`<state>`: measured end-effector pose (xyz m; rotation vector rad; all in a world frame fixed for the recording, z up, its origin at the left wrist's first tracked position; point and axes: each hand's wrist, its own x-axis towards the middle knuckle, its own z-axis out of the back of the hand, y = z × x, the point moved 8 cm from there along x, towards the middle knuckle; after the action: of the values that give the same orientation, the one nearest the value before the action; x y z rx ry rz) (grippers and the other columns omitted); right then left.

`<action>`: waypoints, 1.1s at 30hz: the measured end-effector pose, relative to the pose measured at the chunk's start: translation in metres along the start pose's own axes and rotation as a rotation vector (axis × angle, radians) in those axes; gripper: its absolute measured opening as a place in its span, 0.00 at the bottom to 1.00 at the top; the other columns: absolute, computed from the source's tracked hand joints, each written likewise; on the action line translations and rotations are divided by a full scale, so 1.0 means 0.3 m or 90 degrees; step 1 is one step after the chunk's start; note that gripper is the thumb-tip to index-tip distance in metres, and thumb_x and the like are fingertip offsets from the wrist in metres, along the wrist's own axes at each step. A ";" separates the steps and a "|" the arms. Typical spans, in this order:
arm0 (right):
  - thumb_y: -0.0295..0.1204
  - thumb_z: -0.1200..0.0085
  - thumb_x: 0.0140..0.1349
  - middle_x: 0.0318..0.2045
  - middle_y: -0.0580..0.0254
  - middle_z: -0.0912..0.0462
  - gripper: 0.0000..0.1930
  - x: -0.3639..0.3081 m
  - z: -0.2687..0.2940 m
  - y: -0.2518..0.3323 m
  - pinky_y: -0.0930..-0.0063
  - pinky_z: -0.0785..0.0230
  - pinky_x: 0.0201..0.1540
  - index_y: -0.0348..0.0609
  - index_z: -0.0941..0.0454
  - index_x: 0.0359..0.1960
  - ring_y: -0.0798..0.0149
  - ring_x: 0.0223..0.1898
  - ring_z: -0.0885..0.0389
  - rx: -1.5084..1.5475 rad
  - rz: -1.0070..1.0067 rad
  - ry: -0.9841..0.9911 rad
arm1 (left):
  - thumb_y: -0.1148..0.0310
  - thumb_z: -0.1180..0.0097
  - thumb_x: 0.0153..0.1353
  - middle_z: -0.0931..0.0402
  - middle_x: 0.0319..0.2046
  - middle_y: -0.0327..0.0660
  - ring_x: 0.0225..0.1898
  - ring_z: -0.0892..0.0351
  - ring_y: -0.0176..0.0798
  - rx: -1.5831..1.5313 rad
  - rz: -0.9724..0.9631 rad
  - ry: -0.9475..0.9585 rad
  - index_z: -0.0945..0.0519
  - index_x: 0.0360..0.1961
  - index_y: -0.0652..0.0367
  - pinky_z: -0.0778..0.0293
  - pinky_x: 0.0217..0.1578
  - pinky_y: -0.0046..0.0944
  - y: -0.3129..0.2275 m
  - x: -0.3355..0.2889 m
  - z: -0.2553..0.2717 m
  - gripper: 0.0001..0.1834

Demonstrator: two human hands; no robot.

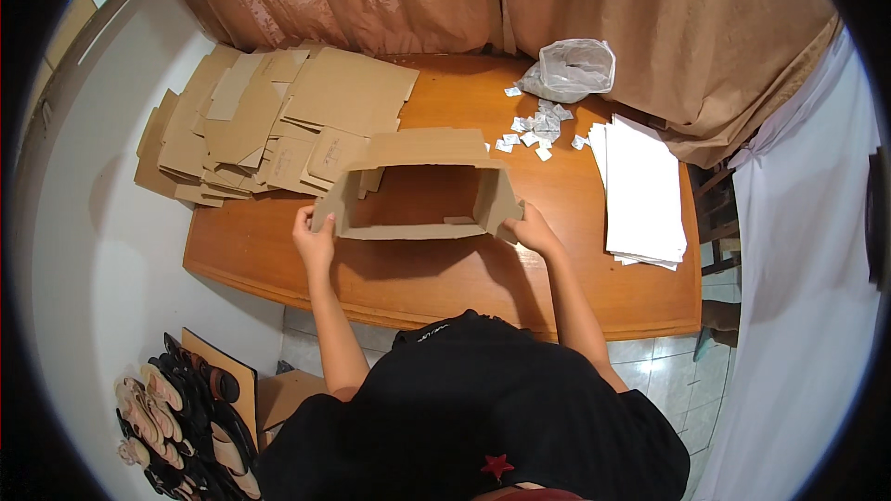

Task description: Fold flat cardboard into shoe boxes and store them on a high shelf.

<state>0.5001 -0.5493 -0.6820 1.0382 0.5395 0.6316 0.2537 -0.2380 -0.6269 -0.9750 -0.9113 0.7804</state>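
A brown cardboard box (413,233), opened out into a frame with its flaps spread, is held over the middle of the wooden table. Through it the tabletop shows, so both its ends look open. My left hand (315,237) grips the flap at its left side, thumb on the near face. At the opposite side my right hand (531,228) is closed round the right flap; some of its fingers are hidden behind the cardboard. The box's far flap (427,146) stretches toward the back of the table.
Flattened cardboard boxes (251,121) are piled at the back left. Small white packets (541,125) lie at the back right by a clear plastic bag (575,72). White sheets (642,190) are stacked along the right of the wooden table (436,280). Shoes (186,417) stand at lower left.
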 end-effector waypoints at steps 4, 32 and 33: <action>0.19 0.59 0.53 0.32 0.49 0.22 0.13 -0.021 0.027 -0.008 0.70 0.26 0.31 0.31 0.34 0.42 0.59 0.25 0.20 0.220 -0.185 0.045 | 0.78 0.43 0.47 0.22 0.32 0.50 0.36 0.22 0.46 0.158 -0.002 0.084 0.26 0.38 0.65 0.30 0.40 0.39 -0.029 -0.036 -0.038 0.14; 0.29 0.43 0.48 0.41 0.42 0.27 0.19 0.098 0.076 0.023 0.58 0.34 0.47 0.38 0.27 0.44 0.45 0.44 0.28 -0.333 0.065 -0.256 | 0.35 0.38 0.33 0.60 0.65 0.56 0.67 0.68 0.57 0.344 0.125 0.401 0.51 0.65 0.56 0.72 0.62 0.60 0.173 -0.128 -0.242 0.62; 0.29 0.44 0.48 0.40 0.41 0.26 0.23 0.110 0.070 0.018 0.57 0.34 0.46 0.39 0.31 0.48 0.44 0.43 0.27 -0.323 0.045 -0.252 | 0.35 0.36 0.30 0.62 0.66 0.55 0.68 0.68 0.56 0.312 0.118 0.412 0.54 0.66 0.56 0.70 0.62 0.59 0.193 -0.142 -0.247 0.65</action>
<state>0.5363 -0.5371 -0.6721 0.6736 -0.0113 0.5655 0.2946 -0.2791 -0.7123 -0.7991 -0.0592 0.7279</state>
